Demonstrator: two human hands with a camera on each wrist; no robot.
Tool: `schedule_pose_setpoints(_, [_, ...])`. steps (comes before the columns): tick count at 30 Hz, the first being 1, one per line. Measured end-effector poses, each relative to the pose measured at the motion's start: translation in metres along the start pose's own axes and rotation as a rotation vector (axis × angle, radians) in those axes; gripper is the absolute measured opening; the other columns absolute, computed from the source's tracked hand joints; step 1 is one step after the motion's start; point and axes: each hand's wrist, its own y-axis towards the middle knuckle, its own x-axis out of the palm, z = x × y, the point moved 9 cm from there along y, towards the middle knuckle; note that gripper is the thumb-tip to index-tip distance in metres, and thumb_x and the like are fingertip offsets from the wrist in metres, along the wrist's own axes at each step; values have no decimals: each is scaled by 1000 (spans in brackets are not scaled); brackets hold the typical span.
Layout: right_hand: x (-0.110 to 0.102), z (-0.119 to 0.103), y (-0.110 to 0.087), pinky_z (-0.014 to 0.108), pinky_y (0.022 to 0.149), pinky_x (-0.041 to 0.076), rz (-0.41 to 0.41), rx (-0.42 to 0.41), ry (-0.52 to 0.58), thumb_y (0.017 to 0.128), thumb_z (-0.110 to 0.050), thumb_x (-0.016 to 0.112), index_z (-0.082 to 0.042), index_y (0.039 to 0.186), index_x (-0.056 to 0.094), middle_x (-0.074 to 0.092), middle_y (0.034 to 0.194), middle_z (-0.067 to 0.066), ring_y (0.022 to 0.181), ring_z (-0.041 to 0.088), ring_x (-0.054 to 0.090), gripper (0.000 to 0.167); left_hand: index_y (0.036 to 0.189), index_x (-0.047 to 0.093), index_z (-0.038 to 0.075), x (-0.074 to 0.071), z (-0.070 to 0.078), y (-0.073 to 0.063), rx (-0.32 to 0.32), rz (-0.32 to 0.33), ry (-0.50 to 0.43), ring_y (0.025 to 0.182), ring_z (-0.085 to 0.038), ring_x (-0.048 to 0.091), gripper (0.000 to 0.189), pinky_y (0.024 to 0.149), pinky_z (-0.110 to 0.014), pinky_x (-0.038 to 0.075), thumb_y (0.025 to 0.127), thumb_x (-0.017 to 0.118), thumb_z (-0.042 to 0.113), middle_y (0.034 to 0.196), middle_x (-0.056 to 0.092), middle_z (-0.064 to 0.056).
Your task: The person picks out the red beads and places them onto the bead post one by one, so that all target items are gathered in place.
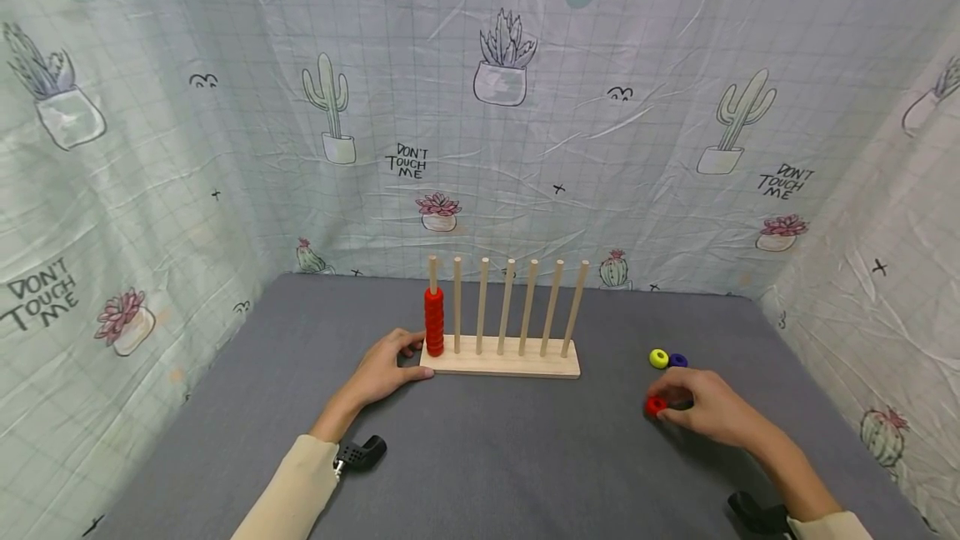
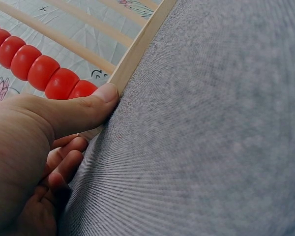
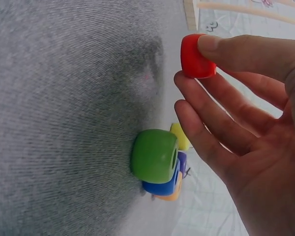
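A wooden bead rack (image 1: 504,367) with several upright pegs stands at mid-table in the head view. Its leftmost peg carries a stack of red beads (image 1: 434,323), with bare wood above them. My left hand (image 1: 378,369) grips the left end of the base, the thumb (image 2: 96,101) on its front edge and the other fingers partly hidden. Off to the right, my right hand (image 1: 716,407) pinches a single red bead (image 3: 194,56) between thumb and fingers. The right wrist view shows it held apart from the cloth.
Near the right hand lie a yellow bead (image 1: 658,358) and a purple bead (image 1: 678,360). Green (image 3: 152,156), blue (image 3: 160,188) and orange (image 3: 173,192) beads sit close by, hidden in the head view. A patterned curtain (image 1: 555,140) hangs around the grey table (image 1: 510,457).
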Motion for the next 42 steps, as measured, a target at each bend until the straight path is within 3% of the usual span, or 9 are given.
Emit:
schedule_pose_setpoints(9, [-3, -10, 6, 31, 76, 60, 34, -10, 21, 84, -17, 85, -15, 106, 75, 75, 104, 0, 88, 4, 71, 24, 144, 62, 9, 1, -1, 0, -4, -2, 4, 102, -15, 60, 72, 87, -36, 48, 84, 87, 39, 116, 65, -3])
schedule_pose_setpoints(18, [-2, -23, 19, 27, 77, 60, 47, -74, 33, 87, -13, 83, -14, 107, 76, 72, 102, 0, 87, 2, 70, 21, 145, 61, 8, 2, -2, 0, 1, -1, 11, 101, -15, 60, 73, 87, -36, 48, 83, 87, 39, 115, 65, -3])
schedule_pose_setpoints(25, [-4, -37, 28, 36, 79, 61, 68, -113, 7, 89, -14, 82, -15, 108, 76, 72, 104, -2, 89, 6, 71, 20, 145, 61, 8, 2, -3, -1, -6, 7, 8, 101, -15, 60, 73, 87, -36, 48, 83, 87, 38, 114, 65, -2])
schedule_pose_setpoints(42, [0, -55, 46, 42, 82, 61, 66, -129, -4, 90, -12, 80, -9, 111, 75, 74, 105, -1, 89, 5, 70, 22, 144, 62, 9, 2, -3, -1, -9, 7, 8, 101, -14, 60, 72, 88, -37, 48, 83, 87, 39, 115, 65, -2])
